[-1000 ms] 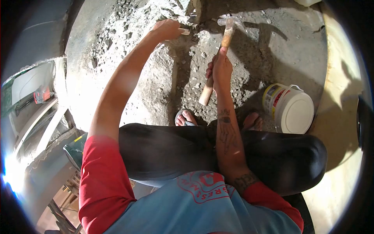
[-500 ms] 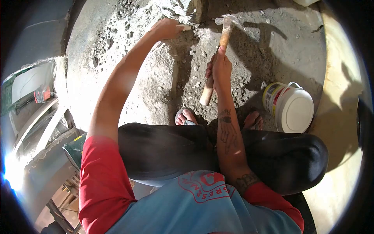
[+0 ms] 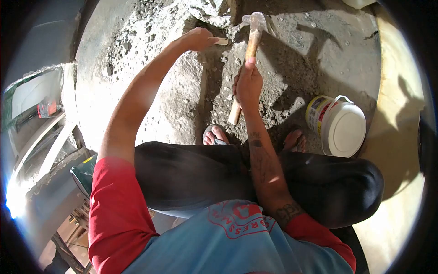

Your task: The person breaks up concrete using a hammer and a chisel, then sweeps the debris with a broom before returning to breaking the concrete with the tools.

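Note:
My left hand point(image 3: 197, 39) is closed around a chisel point(image 3: 221, 41); only its pale end sticks out to the right of the fist. Rough broken concrete point(image 3: 191, 77) lies below and around that hand. My right hand point(image 3: 248, 86) grips the wooden handle of a hammer point(image 3: 252, 44). The hammer's metal head is up and to the right of the chisel's end, apart from it. What the chisel's other end touches is hidden by the left hand.
A white lidded bucket point(image 3: 344, 129) stands on its side of the floor near my right knee. Loose rubble point(image 3: 283, 98) covers the ground between my sandalled feet point(image 3: 215, 135). A pale board or wall point(image 3: 397, 91) runs along the right.
My right hand and the hammer have moved left, closer to the chisel. My left hand has shifted slightly down and right, still holding the chisel.

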Demonstrator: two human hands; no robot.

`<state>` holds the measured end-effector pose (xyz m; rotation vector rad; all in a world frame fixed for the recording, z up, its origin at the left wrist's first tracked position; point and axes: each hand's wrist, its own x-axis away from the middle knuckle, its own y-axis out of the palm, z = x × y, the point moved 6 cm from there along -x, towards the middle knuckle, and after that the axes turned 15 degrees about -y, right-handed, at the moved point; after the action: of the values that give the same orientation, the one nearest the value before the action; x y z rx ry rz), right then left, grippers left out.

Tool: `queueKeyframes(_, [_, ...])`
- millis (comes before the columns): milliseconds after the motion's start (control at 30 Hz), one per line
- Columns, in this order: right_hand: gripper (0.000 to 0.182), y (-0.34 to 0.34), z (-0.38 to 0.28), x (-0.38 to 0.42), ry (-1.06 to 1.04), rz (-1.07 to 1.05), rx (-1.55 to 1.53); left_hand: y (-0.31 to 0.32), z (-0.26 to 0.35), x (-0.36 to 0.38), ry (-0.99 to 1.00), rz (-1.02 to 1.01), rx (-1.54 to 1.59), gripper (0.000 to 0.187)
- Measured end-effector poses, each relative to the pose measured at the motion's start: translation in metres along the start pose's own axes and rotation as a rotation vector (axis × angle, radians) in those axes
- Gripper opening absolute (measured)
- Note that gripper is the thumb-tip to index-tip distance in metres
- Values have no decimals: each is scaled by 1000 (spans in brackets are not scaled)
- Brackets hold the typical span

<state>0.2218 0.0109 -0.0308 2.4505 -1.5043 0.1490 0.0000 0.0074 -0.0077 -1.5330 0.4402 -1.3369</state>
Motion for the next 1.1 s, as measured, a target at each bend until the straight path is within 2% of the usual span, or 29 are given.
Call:
queueKeyframes(33, [59,2,2,0,-108,16,107,5,-9,-3,-84,-1,46,50])
queueKeyframes(67, [60,5,8,3,-138,19,150,10,-17,-5,-167,0,92,50])
queueKeyframes(100, [60,6,5,8,-138,19,151,18,-23,-9,-166,0,93,50])
queueKeyframes(167, [63,15,13,26,207,-238,241,25,-32,-13,-100,73,97,48])
queueKeyframes(267, [63,11,21,21,119,-262,372,13,-23,-4,-180,54,69,44])
queueKeyframes(333, [60,11,3,17,70,-261,467,13,-19,2,-142,90,13,43])
queueKeyframes(400, [59,10,-31,0,-47,-67,274,8,-14,6,-110,133,-49,41])
queueKeyframes(433, [59,13,-35,0,-37,-69,274,10,-12,7,-142,109,-63,40])
queueKeyframes(500, [58,9,-49,-4,-147,96,161,12,-9,11,-173,85,-78,40])
queueKeyframes(533, [58,10,-22,-2,-125,70,218,14,-10,9,-165,74,-59,41])
queueKeyframes(567, [60,11,7,2,-51,-3,274,15,-11,8,-157,66,-41,43])
queueKeyframes(600, [62,17,9,8,19,-83,332,14,-12,6,-158,72,-45,43])
queueKeyframes(633, [64,16,16,22,259,-212,140,15,-12,3,-179,41,-86,42])
queueKeyframes(700, [64,3,13,18,363,-102,17,17,-13,0,-193,12,-129,42])
queueKeyframes(767, [62,-5,1,10,331,-78,-11,19,-14,2,-151,52,-84,42])
queueKeyframes(800, [61,-9,-16,1,213,-7,-30,17,-11,1,-151,52,-85,42])
queueKeyframes(867, [58,-12,-49,-12,-25,72,-86,14,-3,2,-138,78,-288,27])
queueKeyframes(1000, [55,-14,-51,-15,-43,145,-189,6,-11,-9,-178,98,-276,25])
queueKeyframes(1100, [55,-16,-43,-12,64,137,-174,13,-30,-26,-316,79,-109,51])
